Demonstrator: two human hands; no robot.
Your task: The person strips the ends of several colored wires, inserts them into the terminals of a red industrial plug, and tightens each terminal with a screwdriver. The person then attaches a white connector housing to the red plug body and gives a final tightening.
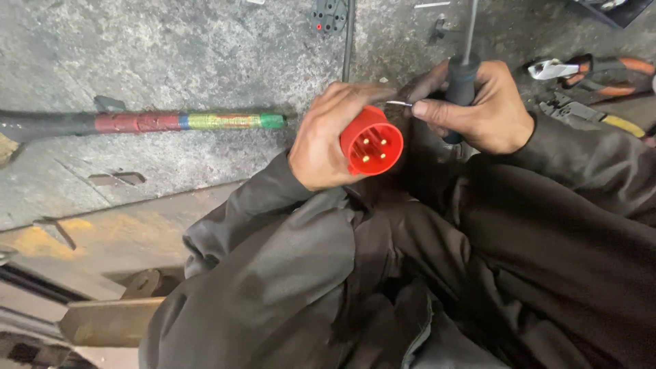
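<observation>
Head view: red plug (371, 141) in left hand (321, 140)

A person's left hand (321, 140) grips a round red plug (371, 144), its face with brass pins turned toward the camera. The right hand (482, 109) holds a dark-handled screwdriver (462, 78) and pinches a thin wire (398, 104) just beside the plug. Dark sleeves fill the lower frame. On the concrete floor (171, 48) lie a black cable (140, 123) wrapped in red and green tape, and orange-handled pliers (601, 74) at right.
</observation>
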